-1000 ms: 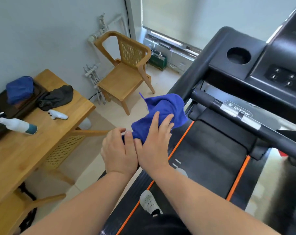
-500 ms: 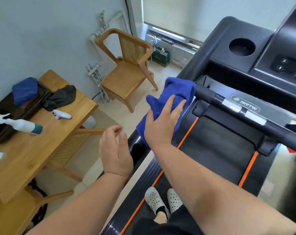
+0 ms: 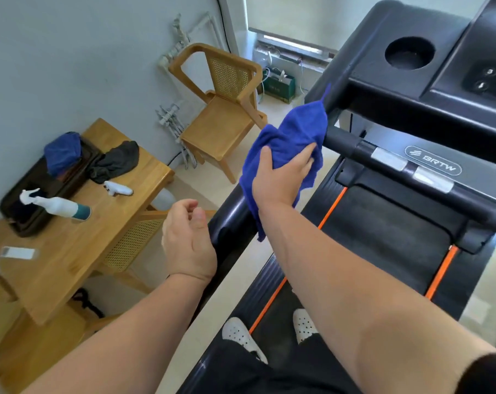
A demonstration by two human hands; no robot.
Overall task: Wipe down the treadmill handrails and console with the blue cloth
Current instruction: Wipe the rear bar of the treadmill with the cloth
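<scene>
While draped over the handrail (image 3: 230, 221), blue cloth (image 3: 292, 129) inside curled fingers (image 3: 308, 164) of right hand (image 3: 278, 182)

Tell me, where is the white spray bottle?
In the head view, far left: the spray bottle lies on the wooden table, next to the dark tray.

A room in a home, used for exercise: a treadmill (image 3: 383, 237) fills it, with a cane-backed wooden chair (image 3: 218, 129) and wooden counter (image 3: 79, 251) left of the treadmill and a shaded window (image 3: 292, 15) beyond it.
</scene>
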